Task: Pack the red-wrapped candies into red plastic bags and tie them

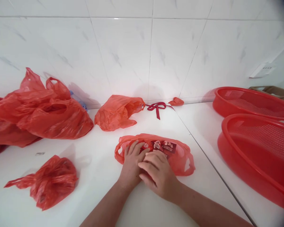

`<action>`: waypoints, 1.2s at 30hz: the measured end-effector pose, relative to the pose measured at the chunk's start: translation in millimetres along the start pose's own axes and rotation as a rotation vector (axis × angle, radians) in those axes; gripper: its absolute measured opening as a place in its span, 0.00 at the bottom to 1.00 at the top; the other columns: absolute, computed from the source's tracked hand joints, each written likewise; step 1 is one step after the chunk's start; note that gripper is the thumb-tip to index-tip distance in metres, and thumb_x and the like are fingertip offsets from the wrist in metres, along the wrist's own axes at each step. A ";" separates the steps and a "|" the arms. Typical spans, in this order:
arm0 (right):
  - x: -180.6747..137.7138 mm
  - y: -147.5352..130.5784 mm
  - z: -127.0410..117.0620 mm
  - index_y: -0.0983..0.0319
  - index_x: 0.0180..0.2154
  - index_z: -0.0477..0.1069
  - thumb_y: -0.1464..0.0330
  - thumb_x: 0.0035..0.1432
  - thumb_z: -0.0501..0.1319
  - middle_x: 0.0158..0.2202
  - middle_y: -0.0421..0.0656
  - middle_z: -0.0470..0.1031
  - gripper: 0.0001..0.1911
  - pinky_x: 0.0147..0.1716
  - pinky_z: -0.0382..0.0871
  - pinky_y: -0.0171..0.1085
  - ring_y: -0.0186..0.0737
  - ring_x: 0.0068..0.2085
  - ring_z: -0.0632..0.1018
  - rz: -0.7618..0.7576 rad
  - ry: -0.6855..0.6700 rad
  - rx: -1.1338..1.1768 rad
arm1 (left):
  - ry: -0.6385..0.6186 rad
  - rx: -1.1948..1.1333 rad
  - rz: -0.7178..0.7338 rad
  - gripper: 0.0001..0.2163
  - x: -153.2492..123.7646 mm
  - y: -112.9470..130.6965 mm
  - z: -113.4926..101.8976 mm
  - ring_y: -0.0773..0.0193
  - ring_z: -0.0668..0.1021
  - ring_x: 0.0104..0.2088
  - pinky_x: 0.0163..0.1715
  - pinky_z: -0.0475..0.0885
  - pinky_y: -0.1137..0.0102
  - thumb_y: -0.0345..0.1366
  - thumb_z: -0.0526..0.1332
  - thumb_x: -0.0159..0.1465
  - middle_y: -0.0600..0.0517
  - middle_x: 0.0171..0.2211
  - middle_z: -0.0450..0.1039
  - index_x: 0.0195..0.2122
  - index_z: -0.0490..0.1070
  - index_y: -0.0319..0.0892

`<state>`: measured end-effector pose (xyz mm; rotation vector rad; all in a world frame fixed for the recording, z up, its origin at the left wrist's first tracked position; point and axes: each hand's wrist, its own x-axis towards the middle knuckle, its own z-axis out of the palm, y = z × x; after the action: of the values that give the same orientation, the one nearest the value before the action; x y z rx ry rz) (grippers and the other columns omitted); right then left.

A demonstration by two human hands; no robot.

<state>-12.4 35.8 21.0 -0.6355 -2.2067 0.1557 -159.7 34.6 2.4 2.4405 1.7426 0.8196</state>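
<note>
An opened red plastic bag [180, 157] lies in front of me with several small red and dark packets [168, 147] inside. Over its left part rests my left hand [132, 164], fingers spread and touching the packets. My right hand [159, 173] sits just beside it at the near edge of the bag. Its fingers are loosely bent and apart, with the thumb away from them, and I see nothing held in it. The near side of the bag and some of the packets are hidden behind my hands.
A knotted red bag [55, 181] lies at left, below a heap of full red bags [49, 116]. Against the tiled wall are a crumpled red bag [115, 112], a dark red ribbon [157, 107] and a small red bundle [176, 101]. Two red plastic baskets [229, 151] stand right.
</note>
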 end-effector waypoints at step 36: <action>1.2 -2.3 16.4 0.63 0.45 0.66 0.72 0.55 0.54 0.37 0.46 0.70 0.14 0.44 0.67 0.46 0.44 0.42 0.70 -0.010 0.025 0.037 | 0.066 -0.059 -0.044 0.19 -1.7 -19.4 12.3 0.52 0.69 0.53 0.52 0.65 0.50 0.34 0.56 0.60 0.48 0.53 0.69 0.53 0.68 0.50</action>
<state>-26.2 35.9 11.7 -0.6029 -2.1774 0.1824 -171.7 43.6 -15.1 2.3553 1.7597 0.9442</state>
